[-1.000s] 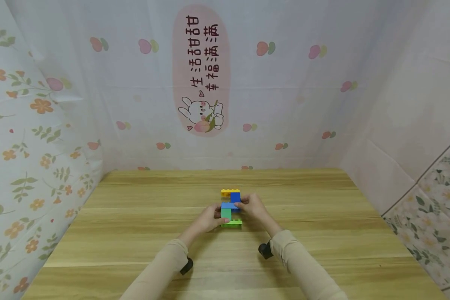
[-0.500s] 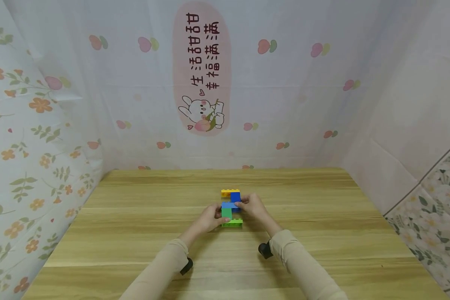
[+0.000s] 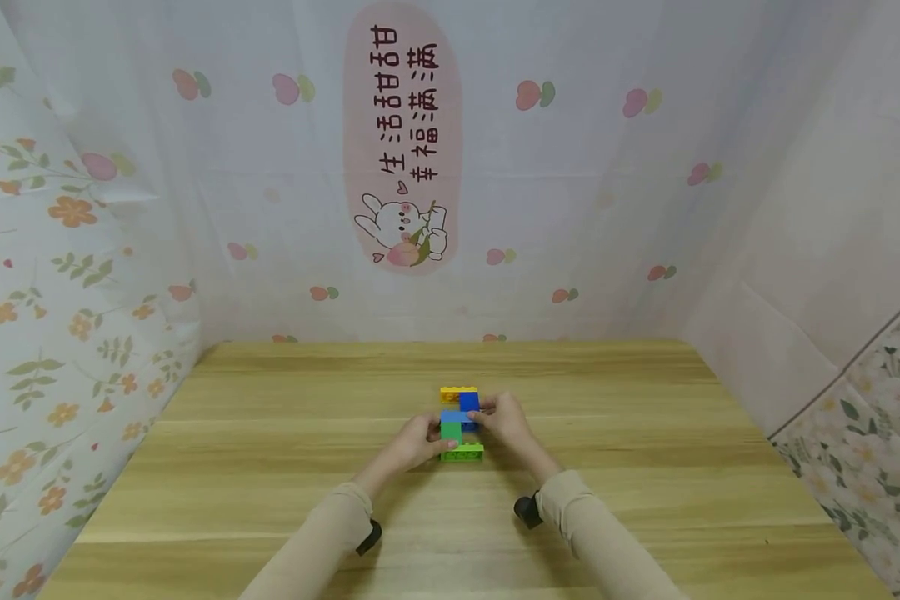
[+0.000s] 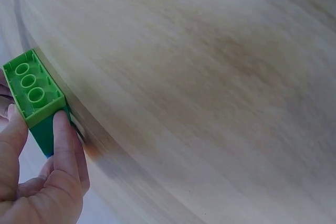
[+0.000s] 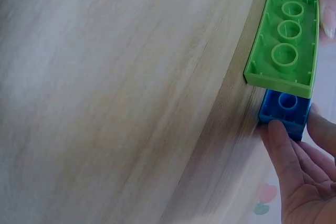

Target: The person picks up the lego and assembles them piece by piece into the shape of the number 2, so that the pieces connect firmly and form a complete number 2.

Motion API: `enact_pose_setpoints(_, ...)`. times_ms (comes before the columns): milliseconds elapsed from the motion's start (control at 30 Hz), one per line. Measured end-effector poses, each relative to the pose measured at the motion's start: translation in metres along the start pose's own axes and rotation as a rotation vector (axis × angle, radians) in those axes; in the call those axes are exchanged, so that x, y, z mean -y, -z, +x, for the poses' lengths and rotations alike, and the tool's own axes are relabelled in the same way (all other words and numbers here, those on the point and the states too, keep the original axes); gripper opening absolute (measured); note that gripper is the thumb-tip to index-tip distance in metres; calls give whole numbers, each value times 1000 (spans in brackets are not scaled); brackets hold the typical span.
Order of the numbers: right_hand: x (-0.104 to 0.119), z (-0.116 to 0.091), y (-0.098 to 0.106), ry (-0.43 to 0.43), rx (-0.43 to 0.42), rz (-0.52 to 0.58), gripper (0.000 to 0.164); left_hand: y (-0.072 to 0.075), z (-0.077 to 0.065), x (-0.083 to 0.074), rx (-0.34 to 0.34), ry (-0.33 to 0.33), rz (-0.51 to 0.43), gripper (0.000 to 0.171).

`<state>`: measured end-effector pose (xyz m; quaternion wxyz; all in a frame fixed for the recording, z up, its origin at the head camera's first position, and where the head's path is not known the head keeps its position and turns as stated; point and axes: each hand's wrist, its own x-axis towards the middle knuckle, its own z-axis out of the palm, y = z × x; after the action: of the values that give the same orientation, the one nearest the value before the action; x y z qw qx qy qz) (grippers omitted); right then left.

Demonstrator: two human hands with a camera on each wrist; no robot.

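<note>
Several toy building bricks are joined into one stepped piece in the middle of the head view. Its yellow brick (image 3: 459,392) is at the far end, then a dark blue brick (image 3: 469,402), a light blue brick (image 3: 455,416) and a green brick (image 3: 451,432). A light green brick (image 5: 286,40) forms the near end, its hollow underside with round tubes facing the wrist cameras. My left hand (image 3: 412,442) pinches the green end from the left, fingers and thumb on either side. From the right, my right hand (image 3: 506,419) grips the blue bricks between thumb and fingers.
A wooden table (image 3: 270,475) lies under the bricks and both forearms. Behind it hangs a pale printed curtain (image 3: 570,183), with a floral cloth (image 3: 67,275) along the left side. Black wrist mounts (image 3: 527,511) stick out below the sleeves.
Both hands keep their hold on the bricks. The joined piece tilts slightly, so more of the light green brick's underside shows, and the head view has shifted a little.
</note>
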<state>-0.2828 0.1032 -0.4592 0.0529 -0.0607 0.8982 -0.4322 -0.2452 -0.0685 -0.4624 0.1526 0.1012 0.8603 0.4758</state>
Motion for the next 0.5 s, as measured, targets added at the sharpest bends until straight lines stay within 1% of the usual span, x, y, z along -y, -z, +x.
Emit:
enact_pose_setpoints(133,0,-3,1,-7,-44,3,22,-1,1,-3,12,-7,-2,37)
enact_pose_setpoints(233,-1,-2,1,7,-69,-3,24,-1,3,-4,18,-15,0,33)
enact_pose_setpoints(367,-2,-1,-4,25,-80,16,26,0,4,-2,15,-41,31,29)
enact_pose_setpoints(433,-3,-1,-6,26,-88,33,29,0,4,1,-2,-43,46,36)
enact_pose_setpoints(500,-4,-2,-6,26,-105,15,35,0,2,4,-68,-43,105,49)
